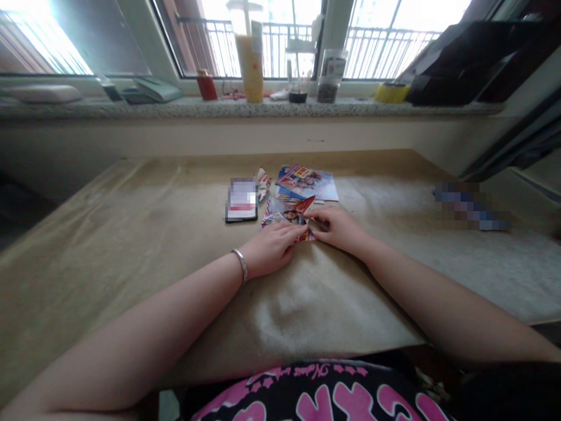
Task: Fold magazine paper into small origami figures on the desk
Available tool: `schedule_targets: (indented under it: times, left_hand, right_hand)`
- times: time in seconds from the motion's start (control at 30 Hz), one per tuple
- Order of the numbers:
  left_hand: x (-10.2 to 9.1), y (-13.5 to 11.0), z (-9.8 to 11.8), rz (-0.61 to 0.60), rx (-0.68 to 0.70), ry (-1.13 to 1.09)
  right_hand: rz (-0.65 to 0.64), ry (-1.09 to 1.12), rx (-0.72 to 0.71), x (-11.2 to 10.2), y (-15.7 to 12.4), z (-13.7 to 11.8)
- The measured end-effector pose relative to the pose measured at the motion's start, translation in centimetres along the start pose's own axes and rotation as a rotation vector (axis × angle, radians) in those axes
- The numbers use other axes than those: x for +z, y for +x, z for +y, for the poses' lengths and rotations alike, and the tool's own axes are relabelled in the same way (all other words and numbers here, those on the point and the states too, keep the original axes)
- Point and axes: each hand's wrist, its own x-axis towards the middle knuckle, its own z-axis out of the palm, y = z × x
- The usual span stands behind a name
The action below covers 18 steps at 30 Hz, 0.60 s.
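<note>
A colourful printed paper sheet, partly folded, lies on the table in front of me. My left hand, with a silver bangle at the wrist, rests flat across its lower part with the fingers stretched out to the right. At the sheet's right side, my right hand pinches the edge between thumb and fingers. The fingers of both hands almost meet there and hide part of the sheet. Just behind it lie more printed papers, overlapping each other. A small red-and-white striped folded paper sits to the left of these.
A blurred-out phone-like device lies left of the papers. Another blurred long item is at the table's right. On the window sill stand a tall yellow-filled cup, a red bottle, clear containers and a dark bag.
</note>
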Motion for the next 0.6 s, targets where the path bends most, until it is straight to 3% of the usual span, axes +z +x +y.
schedule_targets:
  times: [0.6]
  left_hand:
    - [-0.26, -0.02, -0.04, -0.046, 0.058, -0.061]
  right_hand:
    - [0.028, -0.057, -0.161, 0.26, -0.13, 0.61]
